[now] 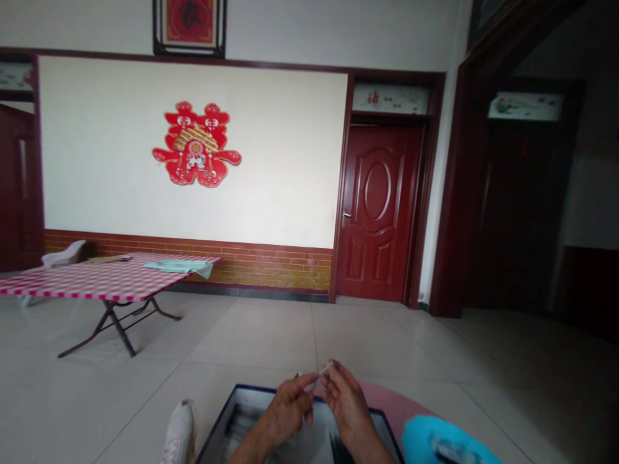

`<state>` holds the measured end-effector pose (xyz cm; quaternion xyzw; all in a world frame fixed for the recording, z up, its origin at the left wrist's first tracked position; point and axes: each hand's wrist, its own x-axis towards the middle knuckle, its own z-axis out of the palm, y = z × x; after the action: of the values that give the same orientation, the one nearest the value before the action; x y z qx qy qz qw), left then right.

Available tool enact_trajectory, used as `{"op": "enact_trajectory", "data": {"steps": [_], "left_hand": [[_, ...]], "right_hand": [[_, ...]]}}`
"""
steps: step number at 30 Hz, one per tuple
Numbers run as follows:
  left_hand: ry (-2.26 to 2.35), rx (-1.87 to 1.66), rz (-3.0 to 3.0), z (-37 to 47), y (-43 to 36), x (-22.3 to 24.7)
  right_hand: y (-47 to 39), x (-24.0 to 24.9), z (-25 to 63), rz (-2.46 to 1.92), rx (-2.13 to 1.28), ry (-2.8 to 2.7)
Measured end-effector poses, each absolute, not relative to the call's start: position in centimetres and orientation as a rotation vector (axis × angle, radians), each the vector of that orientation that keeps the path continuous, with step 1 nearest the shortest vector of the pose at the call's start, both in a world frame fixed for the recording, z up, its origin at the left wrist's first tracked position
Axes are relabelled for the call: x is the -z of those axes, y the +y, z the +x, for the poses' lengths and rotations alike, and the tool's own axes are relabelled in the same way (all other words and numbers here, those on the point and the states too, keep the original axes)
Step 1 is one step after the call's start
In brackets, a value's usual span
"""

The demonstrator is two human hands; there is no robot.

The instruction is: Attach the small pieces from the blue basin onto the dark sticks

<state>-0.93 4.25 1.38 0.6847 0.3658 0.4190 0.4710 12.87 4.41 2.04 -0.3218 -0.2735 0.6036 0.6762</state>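
My left hand and my right hand meet above a shallow box with a dark blue rim and pale inside. Between the fingertips of both hands is a small, thin, whitish piece, too small to identify. The right fingers pinch its upper end, while the left thumb and forefinger close near its lower end. Inside the box, dark slender items lie at the left. More dark, thin pieces show beside my right wrist. My forearms cover part of the box.
Right of the box sits a bright blue container or bag with dark items, by a pink rounded surface. A white shoe is at left. Farther off stand a checkered folding table, a white chair and a red door.
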Motion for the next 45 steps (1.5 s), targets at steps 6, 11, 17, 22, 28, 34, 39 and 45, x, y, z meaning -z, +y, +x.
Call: {"op": "enact_trajectory", "data": {"steps": [6, 11, 17, 22, 28, 34, 39, 45], "left_hand": [[0.908, -1.046, 1.699, -1.2, 4.5, -0.9], [0.87, -1.063, 1.722, -1.3, 4.4, -1.2], [0.947, -0.966, 1.588, -1.2, 3.8, -2.5], [0.923, -0.913, 1.525, -1.2, 3.1, -3.1], [0.813, -0.887, 1.364, -1.1, 3.2, -2.7], [0.782, -0.908, 1.298, -1.1, 3.2, -3.0], [0.815, -0.932, 1.308, -1.2, 3.1, -3.4], [0.875, -0.928, 1.291, -1.2, 2.9, -3.5]], "right_hand": [[4.2, -1.7, 12.3, -0.804, -1.369, -0.643], [4.4, -1.4, 12.4, -0.838, -1.346, -0.704], [4.1, -1.7, 12.4, -0.873, -1.292, -0.834], [3.6, -2.4, 12.6, -0.89, -1.271, -0.967], [3.3, -3.0, 12.4, -0.729, -1.377, -0.914], [3.2, -3.1, 12.3, -0.674, -1.469, -0.861], [3.3, -2.9, 12.5, -0.681, -1.445, -0.863], [3.4, -3.0, 12.8, -0.707, -1.432, -0.905]]}}
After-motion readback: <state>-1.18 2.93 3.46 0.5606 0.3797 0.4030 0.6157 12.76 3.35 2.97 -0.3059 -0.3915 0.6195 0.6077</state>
